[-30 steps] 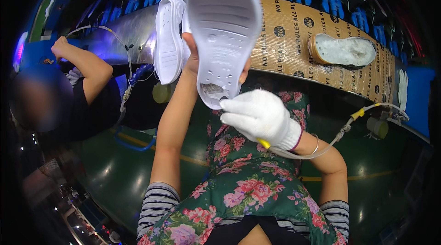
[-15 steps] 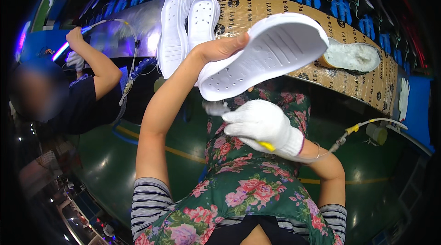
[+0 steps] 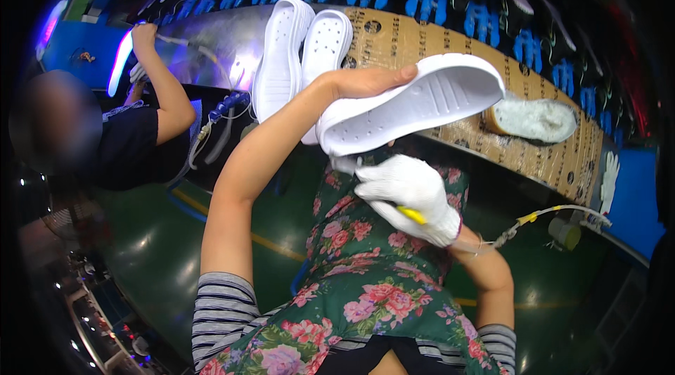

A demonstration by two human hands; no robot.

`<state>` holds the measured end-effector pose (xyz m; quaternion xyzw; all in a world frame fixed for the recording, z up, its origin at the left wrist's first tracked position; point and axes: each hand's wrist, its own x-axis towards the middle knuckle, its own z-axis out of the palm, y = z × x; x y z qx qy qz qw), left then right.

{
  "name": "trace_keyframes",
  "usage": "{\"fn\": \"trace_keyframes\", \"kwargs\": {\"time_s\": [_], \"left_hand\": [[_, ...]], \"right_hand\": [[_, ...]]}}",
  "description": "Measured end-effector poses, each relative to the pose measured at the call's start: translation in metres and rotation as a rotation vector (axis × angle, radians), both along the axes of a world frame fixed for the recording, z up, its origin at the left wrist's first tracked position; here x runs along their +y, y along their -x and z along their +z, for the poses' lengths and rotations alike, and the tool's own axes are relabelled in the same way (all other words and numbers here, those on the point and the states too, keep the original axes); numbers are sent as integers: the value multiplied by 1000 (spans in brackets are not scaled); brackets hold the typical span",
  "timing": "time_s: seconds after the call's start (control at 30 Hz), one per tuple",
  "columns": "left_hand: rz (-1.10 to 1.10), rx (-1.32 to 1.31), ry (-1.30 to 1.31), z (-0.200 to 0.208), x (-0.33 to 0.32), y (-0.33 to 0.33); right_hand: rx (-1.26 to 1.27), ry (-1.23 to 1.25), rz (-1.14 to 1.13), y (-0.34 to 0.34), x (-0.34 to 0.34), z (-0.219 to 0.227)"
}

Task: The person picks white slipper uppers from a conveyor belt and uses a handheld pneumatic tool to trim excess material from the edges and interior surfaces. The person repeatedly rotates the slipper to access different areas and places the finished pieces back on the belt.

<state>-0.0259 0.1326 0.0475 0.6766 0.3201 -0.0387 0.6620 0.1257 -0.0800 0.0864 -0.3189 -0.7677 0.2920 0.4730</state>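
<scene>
My bare left hand (image 3: 365, 82) grips the upper edge of a white shoe sole (image 3: 422, 108), thumb over the rim. It is held tilted in front of me, its ridged, hole-dotted hollow inside facing me. My right hand (image 3: 408, 196), in a white knit glove, is closed round a brush whose greyish head (image 3: 344, 164) is smeared by motion. The brush head is at the sole's lower left edge; whether it touches cannot be made out. A clear tube (image 3: 510, 234) with yellow bands runs from my right wrist toward the right.
Two more white soles (image 3: 276, 59) stand on the bench behind my left arm. On the cardboard (image 3: 390, 37) lies a sole-shaped piece with a whitish top (image 3: 536, 119). A white glove (image 3: 609, 182) hangs at right. A co-worker (image 3: 158, 111) sits left. Blue holders (image 3: 425, 6) carry shoes along the back.
The view has shifted a little. The sole in my left hand has tipped so that less of its inside shows. My right hand with the brush stays close below the sole's left end.
</scene>
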Motion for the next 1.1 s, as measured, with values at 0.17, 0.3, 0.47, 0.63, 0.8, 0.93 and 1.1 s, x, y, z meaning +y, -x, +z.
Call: {"fn": "trace_keyframes", "kwargs": {"time_s": [0.17, 0.3, 0.47, 0.63, 0.8, 0.93, 1.1], "left_hand": [[419, -895, 796, 6, -15, 4], [908, -1007, 358, -2, -33, -6], [964, -1543, 1412, -12, -95, 38], [828, -1006, 1185, -5, -171, 48], [611, -1229, 1611, -26, -192, 24], [675, -1258, 1503, -19, -196, 2], [680, -1374, 1407, -12, -196, -14]], "right_hand": [[782, 783, -254, -26, -5, 11], [1210, 874, -355, -35, -1, -4], [1295, 870, -334, -32, 3, -22], [1121, 848, -387, -28, 3, -25], [455, 528, -532, -31, 5, 13], [68, 146, -463, -50, 12, 36], [-109, -171, -433, -46, 37, 61]]}}
